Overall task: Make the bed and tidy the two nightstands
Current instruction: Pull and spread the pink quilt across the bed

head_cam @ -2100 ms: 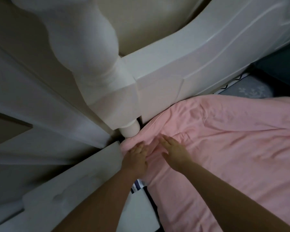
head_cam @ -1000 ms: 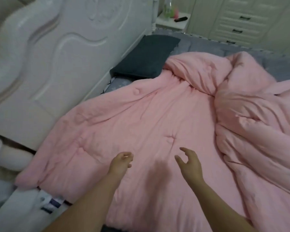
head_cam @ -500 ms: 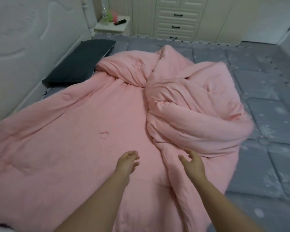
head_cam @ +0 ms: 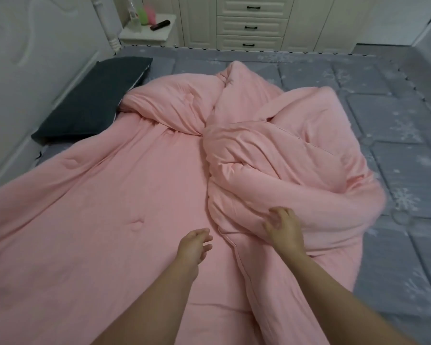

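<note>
A pink quilt [head_cam: 125,190] lies half spread on the bed, flat on the left and bunched in a heap [head_cam: 291,155] on the right. My right hand [head_cam: 284,229] rests on the near edge of the heap with fingers spread and slightly bent. Just left of the folded edge, my left hand [head_cam: 193,244] hovers over the flat part with loosely curled fingers, holding nothing. A dark grey pillow [head_cam: 95,105] lies by the white headboard [head_cam: 33,53]. The far nightstand [head_cam: 147,31] carries bottles [head_cam: 143,13] and a black remote [head_cam: 159,24].
The grey snowflake-patterned sheet [head_cam: 396,150] is bare on the right half of the bed. A cream chest of drawers [head_cam: 251,23] stands beyond the far side of the bed. The headboard runs along the left.
My view swung from the bedpost corner to across the bed. Both hands left the quilt corner. The right hand reached forward onto the bunched heap and the left followed alongside.
</note>
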